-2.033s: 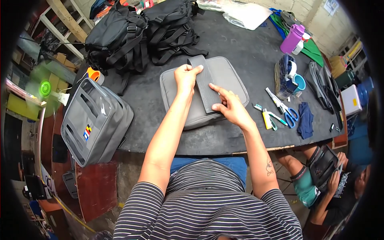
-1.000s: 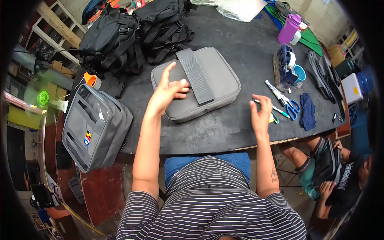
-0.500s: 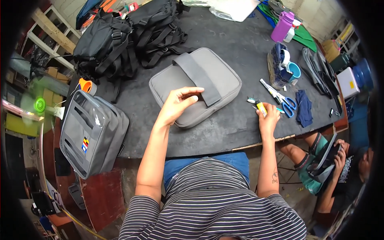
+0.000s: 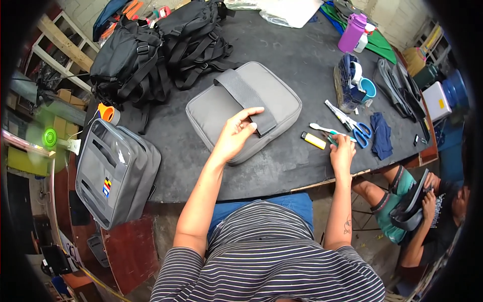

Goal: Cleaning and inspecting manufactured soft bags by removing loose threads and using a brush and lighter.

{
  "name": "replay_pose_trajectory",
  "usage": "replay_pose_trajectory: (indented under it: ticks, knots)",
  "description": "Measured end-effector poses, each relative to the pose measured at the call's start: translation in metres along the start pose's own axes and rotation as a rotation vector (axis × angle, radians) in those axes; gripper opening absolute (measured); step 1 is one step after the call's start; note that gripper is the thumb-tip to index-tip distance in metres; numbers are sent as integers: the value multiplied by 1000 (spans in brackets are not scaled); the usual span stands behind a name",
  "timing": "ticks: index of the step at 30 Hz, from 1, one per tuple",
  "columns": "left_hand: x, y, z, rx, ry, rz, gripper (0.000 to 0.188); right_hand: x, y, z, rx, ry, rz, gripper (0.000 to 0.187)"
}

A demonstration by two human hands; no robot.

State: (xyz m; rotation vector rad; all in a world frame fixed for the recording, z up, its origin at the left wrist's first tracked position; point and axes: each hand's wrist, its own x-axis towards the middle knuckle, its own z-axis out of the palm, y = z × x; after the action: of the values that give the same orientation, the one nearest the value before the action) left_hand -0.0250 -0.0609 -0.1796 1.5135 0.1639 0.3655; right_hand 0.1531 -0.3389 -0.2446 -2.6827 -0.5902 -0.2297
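A grey zippered fabric bag (image 4: 282,90) lies flat in front of me with a dark carry strap (image 4: 241,91) across its top. My left hand (image 4: 235,137) is over the bag's near side, thumb and index finger apart, fingertips at the strap's near end. To the right, my right hand (image 4: 343,155) has its fingers closed over a small green-handled tool (image 4: 331,140), partly hidden by them. Beside that hand lie a yellow lighter (image 4: 315,141), a white-and-teal brush-like tool (image 4: 320,128) and blue-handled scissors (image 4: 363,133).
Black strapped bags (image 4: 131,63) are piled at the far left. A grey bag with a clear panel (image 4: 113,176) stands at the left edge. A container of tape and tools (image 4: 346,88), a purple bottle (image 4: 353,32) and navy cloth (image 4: 381,136) are right. A person (image 4: 427,211) sits lower right.
My right hand has let go of the yellow lighter, now on the table, and moved slightly right onto the green-handled tool. My left hand has shifted a little right along the bag.
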Motion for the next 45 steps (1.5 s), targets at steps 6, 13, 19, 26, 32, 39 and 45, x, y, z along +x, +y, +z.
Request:
replay_pose_trajectory:
  ticks: [6,13,19,26,32,39,45]
  knots:
    - [0,2,5,-126,39,-127,33,-5,5,-10,327,-27,2,15]
    - [3,-4,16,-212,97,-71,35,-42,-101,-46,1243,-508,192,35]
    - [5,-8,22,-221,99,-36,36,-46,-119,-38,1355,-533,203,35]
    - [2,-6,25,-202,100,46,45,-43,-121,-41,1393,-604,250,33]
    - [2,-12,23,-187,73,49,45,-46,-128,-42,1415,-666,235,34]
    - [4,-17,20,-206,97,45,46,-61,-135,-52,1410,-851,132,35]
    - [4,-17,20,-244,106,34,48,-48,-119,-49,1410,-668,197,34]
